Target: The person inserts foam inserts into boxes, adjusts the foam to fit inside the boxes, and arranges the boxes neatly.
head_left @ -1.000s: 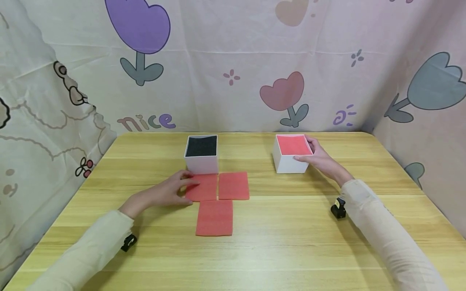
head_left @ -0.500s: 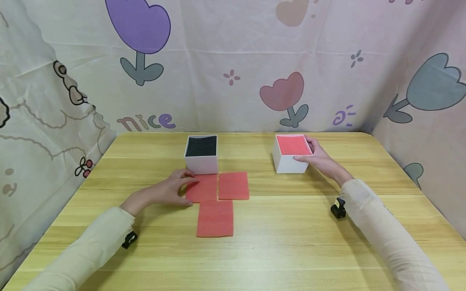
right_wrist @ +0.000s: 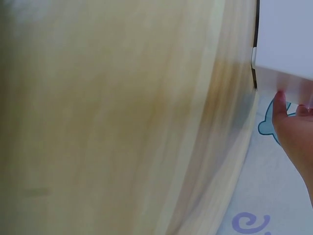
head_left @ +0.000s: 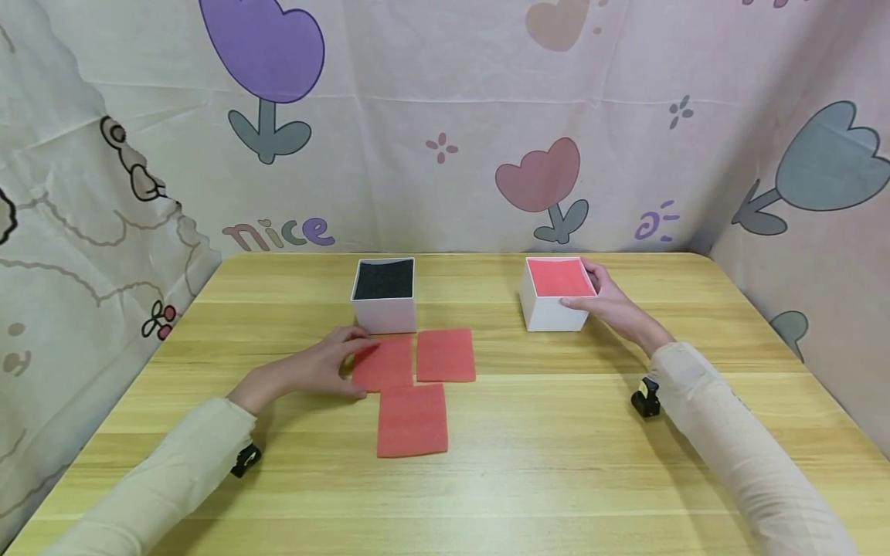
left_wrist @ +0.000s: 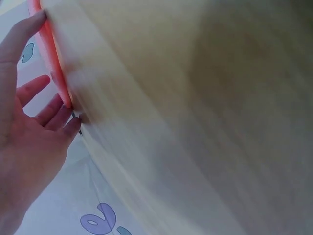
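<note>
Three flat red squares lie on the table, each looking thin and soft. My left hand [head_left: 316,364] is spread at the upper-left red square [head_left: 385,363]; its fingers touch that square's far-left part and the thumb is by the near-left corner. In the left wrist view, fingertips [left_wrist: 62,104] meet the edge of the red piece [left_wrist: 52,58]. To the right lies the second red square [head_left: 446,355], and in front the third [head_left: 412,421]. My right hand [head_left: 615,305] grips the right side of a white box [head_left: 555,314] with red material inside, thumb in front, fingers partly hidden.
A second white box [head_left: 385,316], holding black material, stands just behind the upper-left red square. Behind the wooden table [head_left: 528,455] hangs a patterned cloth [head_left: 389,177]; it also covers both sides.
The upper-left red square has slid slightly toward the person. The front square has shifted nearer too and turned a little. The right hand and its box stay put.
</note>
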A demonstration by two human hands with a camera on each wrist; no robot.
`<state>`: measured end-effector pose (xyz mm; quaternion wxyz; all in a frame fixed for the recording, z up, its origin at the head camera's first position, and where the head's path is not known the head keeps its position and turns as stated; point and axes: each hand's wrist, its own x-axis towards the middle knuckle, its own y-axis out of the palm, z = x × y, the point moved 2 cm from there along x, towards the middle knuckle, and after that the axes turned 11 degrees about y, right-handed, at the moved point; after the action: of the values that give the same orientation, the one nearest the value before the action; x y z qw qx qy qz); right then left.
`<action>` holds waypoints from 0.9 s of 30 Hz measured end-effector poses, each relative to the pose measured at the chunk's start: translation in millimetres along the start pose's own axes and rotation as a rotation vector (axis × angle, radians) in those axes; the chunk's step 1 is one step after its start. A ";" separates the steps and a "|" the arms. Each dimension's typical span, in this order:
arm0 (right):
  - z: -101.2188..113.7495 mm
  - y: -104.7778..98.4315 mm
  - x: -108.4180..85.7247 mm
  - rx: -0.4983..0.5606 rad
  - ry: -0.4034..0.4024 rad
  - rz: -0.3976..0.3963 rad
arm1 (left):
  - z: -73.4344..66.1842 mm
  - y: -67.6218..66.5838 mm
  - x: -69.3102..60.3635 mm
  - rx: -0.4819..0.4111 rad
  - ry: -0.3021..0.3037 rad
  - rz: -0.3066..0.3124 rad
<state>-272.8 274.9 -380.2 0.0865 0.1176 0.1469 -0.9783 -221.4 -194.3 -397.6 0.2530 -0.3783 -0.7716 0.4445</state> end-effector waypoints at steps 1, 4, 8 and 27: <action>-0.2 0.0 0.4 -0.002 -0.001 0.000 | 0.0 -0.2 -0.3 -0.001 0.003 -0.002; -0.8 0.0 1.2 -0.006 -0.002 -0.001 | -1.7 -1.6 -1.5 -0.004 -0.020 0.013; -1.5 -0.6 1.8 0.003 -0.003 0.003 | -4.1 -5.9 -6.2 0.015 -0.063 0.032; 0.1 -0.1 -0.7 -0.007 -0.002 0.006 | -37.6 -43.1 -6.8 -0.153 -0.041 -0.128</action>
<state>-272.2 275.1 -380.0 0.0901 0.1167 0.1496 -0.9777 -205.6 -195.0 -342.2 0.2353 -0.3372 -0.8309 0.3749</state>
